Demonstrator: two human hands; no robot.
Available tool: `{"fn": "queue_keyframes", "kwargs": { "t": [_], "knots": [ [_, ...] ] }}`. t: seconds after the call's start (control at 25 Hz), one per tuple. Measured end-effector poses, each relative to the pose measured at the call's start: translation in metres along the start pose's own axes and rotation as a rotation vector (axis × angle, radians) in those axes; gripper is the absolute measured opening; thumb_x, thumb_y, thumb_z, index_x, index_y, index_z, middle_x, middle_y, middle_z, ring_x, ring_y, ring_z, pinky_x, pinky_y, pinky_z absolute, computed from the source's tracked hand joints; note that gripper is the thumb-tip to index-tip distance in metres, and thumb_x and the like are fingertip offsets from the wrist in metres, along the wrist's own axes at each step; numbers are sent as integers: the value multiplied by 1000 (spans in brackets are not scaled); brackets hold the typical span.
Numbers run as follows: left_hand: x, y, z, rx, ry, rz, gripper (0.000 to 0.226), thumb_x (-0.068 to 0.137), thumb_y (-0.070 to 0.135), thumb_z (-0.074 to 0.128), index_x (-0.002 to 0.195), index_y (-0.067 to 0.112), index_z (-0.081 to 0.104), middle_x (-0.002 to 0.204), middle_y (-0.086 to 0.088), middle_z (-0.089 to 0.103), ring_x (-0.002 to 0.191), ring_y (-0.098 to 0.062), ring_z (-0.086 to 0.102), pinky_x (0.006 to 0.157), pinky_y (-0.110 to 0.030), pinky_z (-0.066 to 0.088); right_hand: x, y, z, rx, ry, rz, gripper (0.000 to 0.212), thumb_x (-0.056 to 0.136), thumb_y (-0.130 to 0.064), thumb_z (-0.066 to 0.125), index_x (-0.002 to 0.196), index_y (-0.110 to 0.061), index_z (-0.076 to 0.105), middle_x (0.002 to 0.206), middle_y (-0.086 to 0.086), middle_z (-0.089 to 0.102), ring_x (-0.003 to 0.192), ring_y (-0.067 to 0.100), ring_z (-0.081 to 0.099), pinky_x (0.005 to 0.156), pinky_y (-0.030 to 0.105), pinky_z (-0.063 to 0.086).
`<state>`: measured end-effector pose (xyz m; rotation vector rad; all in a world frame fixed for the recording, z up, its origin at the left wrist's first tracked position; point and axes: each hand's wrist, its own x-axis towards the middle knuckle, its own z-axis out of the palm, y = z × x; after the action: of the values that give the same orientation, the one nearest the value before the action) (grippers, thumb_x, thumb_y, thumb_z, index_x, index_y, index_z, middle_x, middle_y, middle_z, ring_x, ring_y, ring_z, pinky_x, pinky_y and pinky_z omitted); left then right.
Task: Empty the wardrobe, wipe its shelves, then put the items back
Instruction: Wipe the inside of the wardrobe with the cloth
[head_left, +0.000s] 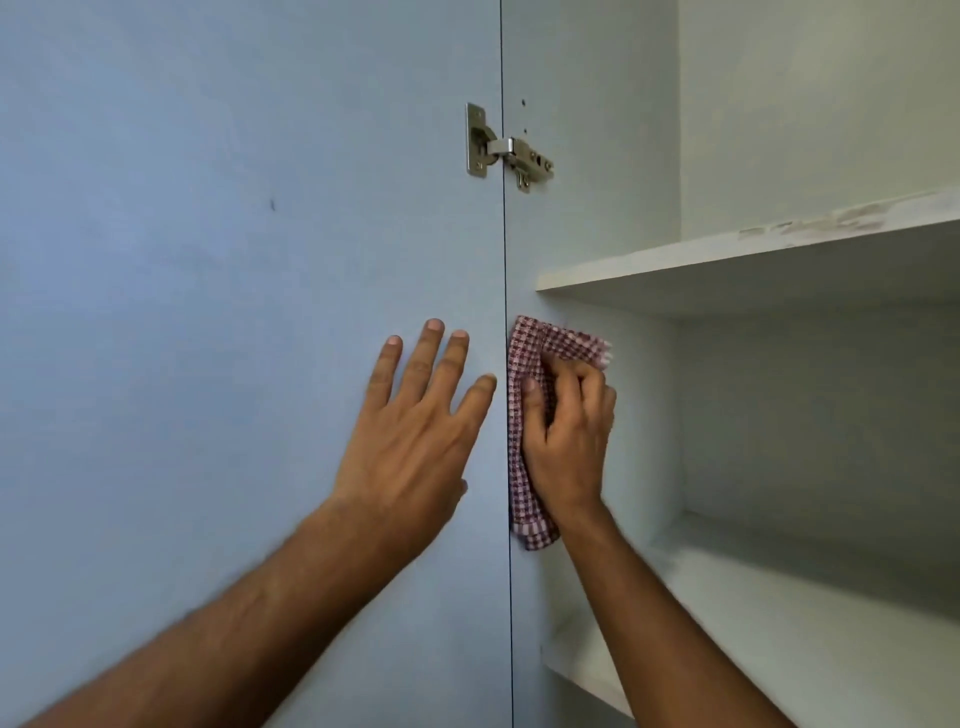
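The wardrobe stands open, its pale blue door (234, 312) swung out at the left. My left hand (415, 431) lies flat on the door's inner face with the fingers spread and straight. My right hand (569, 431) grips a red-and-white checked cloth (540, 338) and presses it against the wardrobe's left side wall (587, 208), just right of the door's hinge line and below the upper shelf (727, 270). Part of the cloth hangs out below my right wrist.
A metal hinge (506, 150) joins the door to the side wall above my hands. The upper shelf's top shows worn patches near its front edge. The lower shelf (779, 623) lies under my right forearm. Nothing is seen on either shelf.
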<state>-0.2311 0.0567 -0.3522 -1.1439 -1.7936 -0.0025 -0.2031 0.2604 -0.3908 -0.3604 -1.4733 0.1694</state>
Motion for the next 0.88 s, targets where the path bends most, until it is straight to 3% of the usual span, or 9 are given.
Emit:
{"fn": "queue_keyframes", "kwargs": {
  "t": [0.2, 0.4, 0.52, 0.64, 0.72, 0.8, 0.88],
  "knots": [
    [-7, -6, 4, 58, -50, 11, 98, 92, 54, 62, 160, 24, -1, 162, -15, -30, 147, -36, -33, 121, -56, -12, 32, -9, 23, 174, 71, -132, 40, 103, -25, 42, 135, -7, 57, 143, 11, 51, 134, 23, 43, 113, 46, 37],
    [-5, -3, 8, 101, -45, 13, 97, 90, 55, 63, 160, 26, 3, 162, -18, -28, 147, -40, -30, 121, -60, -9, 53, -17, 28, 338, 91, -42, 41, 103, -28, 44, 138, -10, 57, 144, 11, 48, 134, 24, 47, 111, 46, 42],
    [-4, -3, 9, 120, -43, 9, 98, 88, 56, 64, 160, 28, 5, 163, -19, -26, 148, -41, -28, 121, -60, -7, -2, 5, 36, 246, 105, 221, 47, 102, -35, 41, 142, -14, 54, 152, 14, 41, 143, 29, 36, 117, 41, 34],
    [-5, -3, 13, 116, -43, 9, 98, 88, 57, 64, 160, 29, 4, 162, -18, -26, 148, -40, -28, 121, -60, -7, -103, 32, 27, 134, 123, 708, 49, 104, -40, 35, 146, -21, 49, 152, 19, 37, 138, 37, 39, 115, 45, 35],
    [-6, -3, 15, 126, -37, 10, 97, 89, 59, 62, 160, 30, 2, 162, -18, -28, 148, -40, -29, 121, -60, -8, -143, 38, 17, 147, 105, 948, 46, 106, -32, 36, 149, -17, 46, 147, 23, 39, 132, 39, 41, 115, 42, 32],
    [-7, -4, 17, 135, -41, 18, 99, 89, 60, 60, 160, 30, -1, 161, -18, -31, 147, -40, -31, 121, -60, -9, -131, 36, 14, 204, 108, 1018, 47, 105, -31, 37, 148, -14, 46, 143, 25, 41, 130, 38, 41, 114, 40, 29],
    [-5, -5, 16, 138, -55, 33, 104, 88, 63, 61, 160, 30, -6, 159, -20, -34, 145, -41, -33, 120, -61, -9, -82, 31, 20, 246, 142, 914, 51, 102, -39, 38, 145, -15, 51, 140, 24, 44, 128, 40, 45, 114, 40, 33]
  ]
}}
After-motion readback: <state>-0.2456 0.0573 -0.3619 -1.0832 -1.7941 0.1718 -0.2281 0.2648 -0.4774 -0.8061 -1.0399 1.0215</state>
